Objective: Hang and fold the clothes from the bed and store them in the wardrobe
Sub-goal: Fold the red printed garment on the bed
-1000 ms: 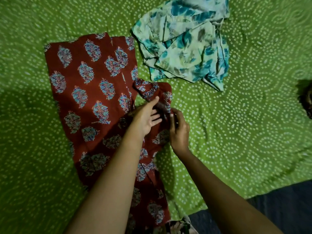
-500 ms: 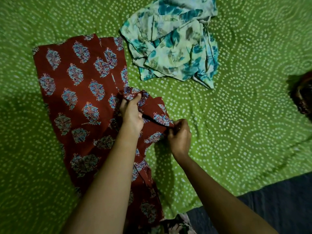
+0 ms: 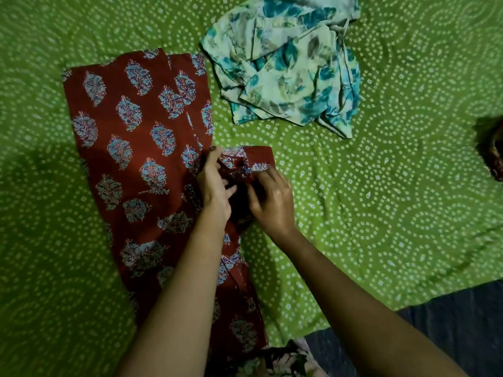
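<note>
Left hand and right hand pinch the sleeve edge of the red garment, green bedsheet spreading rightward.

Two garments lie on one green dotted bedsheet: one red printed kurta at 9 o'clock, one crumpled teal-floral garment at 12 o'clock. Two hands at centre: left hand, right hand. One dark object at 3 o'clock.

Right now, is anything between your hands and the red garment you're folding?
Nothing visible does. The left hand and right hand are both directly on the red garment, at its sleeve. The floral garment lies beyond it on the green bedsheet, not over the sleeve.
</note>
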The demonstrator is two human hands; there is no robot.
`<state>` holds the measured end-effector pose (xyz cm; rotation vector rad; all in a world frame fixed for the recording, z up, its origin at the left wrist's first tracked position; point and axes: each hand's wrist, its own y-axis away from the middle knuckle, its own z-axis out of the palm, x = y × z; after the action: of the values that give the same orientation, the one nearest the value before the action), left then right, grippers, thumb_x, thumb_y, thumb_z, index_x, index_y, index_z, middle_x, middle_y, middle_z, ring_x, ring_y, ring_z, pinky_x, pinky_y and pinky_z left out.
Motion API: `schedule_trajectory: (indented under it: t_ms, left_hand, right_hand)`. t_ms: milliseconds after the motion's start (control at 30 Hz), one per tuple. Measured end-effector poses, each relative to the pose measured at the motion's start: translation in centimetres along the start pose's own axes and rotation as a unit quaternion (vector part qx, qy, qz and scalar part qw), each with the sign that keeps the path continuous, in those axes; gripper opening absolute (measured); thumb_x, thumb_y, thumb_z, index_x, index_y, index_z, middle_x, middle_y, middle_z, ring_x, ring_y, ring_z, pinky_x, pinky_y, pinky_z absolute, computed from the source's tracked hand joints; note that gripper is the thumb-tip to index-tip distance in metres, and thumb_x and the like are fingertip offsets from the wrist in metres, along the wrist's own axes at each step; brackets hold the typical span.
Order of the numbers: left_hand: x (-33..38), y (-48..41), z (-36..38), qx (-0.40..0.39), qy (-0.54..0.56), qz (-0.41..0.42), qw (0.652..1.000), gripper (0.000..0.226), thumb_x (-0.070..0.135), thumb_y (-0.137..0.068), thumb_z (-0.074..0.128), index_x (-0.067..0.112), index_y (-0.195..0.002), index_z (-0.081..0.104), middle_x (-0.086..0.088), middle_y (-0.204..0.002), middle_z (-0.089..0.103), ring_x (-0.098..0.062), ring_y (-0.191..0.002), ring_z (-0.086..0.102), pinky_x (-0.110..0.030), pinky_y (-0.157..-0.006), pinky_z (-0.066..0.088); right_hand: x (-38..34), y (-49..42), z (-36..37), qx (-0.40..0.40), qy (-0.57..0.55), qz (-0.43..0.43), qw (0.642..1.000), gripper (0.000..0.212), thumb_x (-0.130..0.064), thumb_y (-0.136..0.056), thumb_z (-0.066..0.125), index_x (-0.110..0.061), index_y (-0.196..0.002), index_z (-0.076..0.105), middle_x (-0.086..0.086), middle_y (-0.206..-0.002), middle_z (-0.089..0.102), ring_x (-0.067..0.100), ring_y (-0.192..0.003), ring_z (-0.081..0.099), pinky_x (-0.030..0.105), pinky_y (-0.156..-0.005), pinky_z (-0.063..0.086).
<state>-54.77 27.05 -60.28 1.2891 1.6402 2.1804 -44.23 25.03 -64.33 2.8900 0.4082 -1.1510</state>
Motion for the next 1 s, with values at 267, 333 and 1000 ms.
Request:
schedule_trajectory:
  t_ms: [267,333,1000]
  left_hand:
    - [-0.9,0.7,-3.7,0.021,-0.085,0.108,0.99,0.052,-0.014,-0.082,0.05,0.022,-0.119,0.048,-0.005,-0.12,0.055,-0.021,-0.106,0.056,-0.037,-0.09,0.051]
    - [-0.7,1.3,-5.7,-0.001,-0.086,0.186,0.979,0.066,-0.018,-0.081,0.043,0.039,-0.115,0.044,-0.001,-0.135,0.04,-0.021,-0.123,0.044,-0.043,-0.101,0.044]
    - [2.2,3.8,-28.4,-0.032,-0.163,0.228,0.959,0.078,-0.03,-0.077,0.043,0.016,-0.14,0.041,-0.001,-0.133,0.051,-0.018,-0.117,0.055,-0.038,-0.098,0.048]
  right_hand:
    - [-1.9,3.5,0.3,-0.034,0.001,-0.1,0.994,0.028,-0.028,-0.081,0.055,-0.008,-0.089,0.072,0.005,-0.084,0.065,0.024,-0.08,0.058,0.04,-0.078,0.039]
    - [-2.3,3.8,0.3,-0.001,-0.015,-0.029,0.999,0.03,-0.03,-0.084,0.054,-0.006,-0.087,0.071,0.006,-0.084,0.064,0.025,-0.081,0.058,0.04,-0.076,0.041]
    - [-13.1,10.7,8.9,-0.246,0.183,0.037,0.951,0.062,-0.038,-0.101,0.033,-0.019,-0.152,0.005,0.015,-0.158,-0.01,0.03,-0.145,-0.011,0.048,-0.117,-0.004]
